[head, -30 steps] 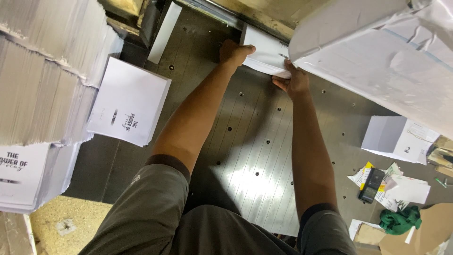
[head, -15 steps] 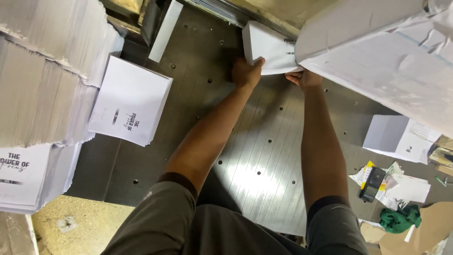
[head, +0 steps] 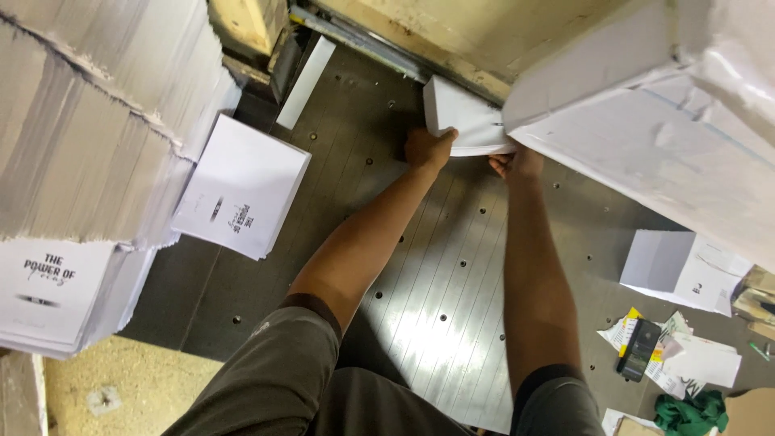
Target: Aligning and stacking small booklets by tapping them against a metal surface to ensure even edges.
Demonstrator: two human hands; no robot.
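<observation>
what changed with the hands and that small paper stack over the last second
Both hands pushed forward: the left hand and right hand slid the small white paper stack further along the metal table toward the machine's back edge, and they grip its near edge from both sides as before. The printed stack on the left, the dark device and green cloth stayed put.

Tall stacks of white printed sheets (head: 89,121) fill the upper left of the frame. Just beside them, a smaller printed stack (head: 242,186) lies on the grey metal table (head: 436,307). At right sits another white stack (head: 682,270); below it, a dark phone (head: 638,349) rests on loose papers (head: 694,359), near a green cloth (head: 686,413).
</observation>
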